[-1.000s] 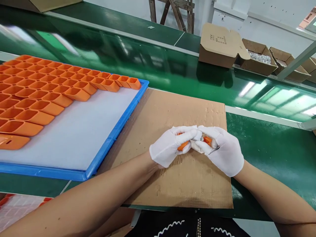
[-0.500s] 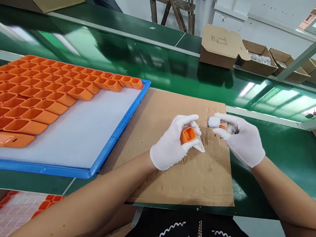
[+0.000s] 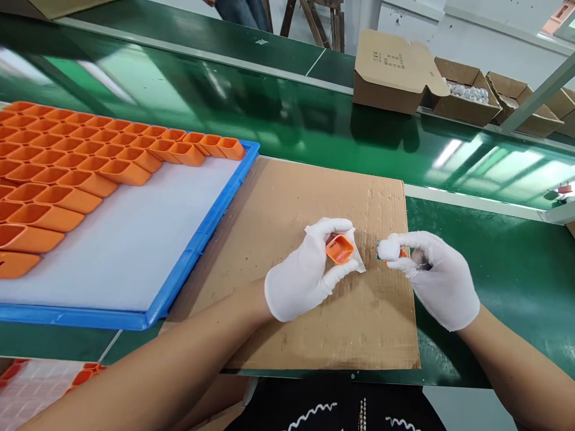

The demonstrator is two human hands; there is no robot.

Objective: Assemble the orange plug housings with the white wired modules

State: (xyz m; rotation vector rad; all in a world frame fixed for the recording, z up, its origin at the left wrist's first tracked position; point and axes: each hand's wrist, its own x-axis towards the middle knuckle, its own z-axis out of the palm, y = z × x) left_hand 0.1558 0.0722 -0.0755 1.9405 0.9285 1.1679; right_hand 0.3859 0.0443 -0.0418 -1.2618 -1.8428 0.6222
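Both my hands wear white gloves and hover over a brown cardboard sheet [image 3: 291,197]. My left hand [image 3: 305,269] is closed round a small orange plastic shell [image 3: 340,248], its open end facing right, with a scrap of white cloth under the fingers. My right hand [image 3: 433,275] pinches a small part with an orange body and a green-edged end [image 3: 387,251]; a thin metal tool shows between its fingers. The two pieces are a short gap apart.
A blue tray [image 3: 202,239] with a white liner holds rows of orange shells [image 3: 90,161] at the left. Beyond lies the green conveyor belt [image 3: 269,114]. Cardboard boxes [image 3: 395,72] stand at the back right, one with white parts. Another tray shows at the bottom left.
My hands were pressed together on the pieces, then drew apart. My left keeps the orange shell; my right moved out with the other part and has since come back a little nearer.
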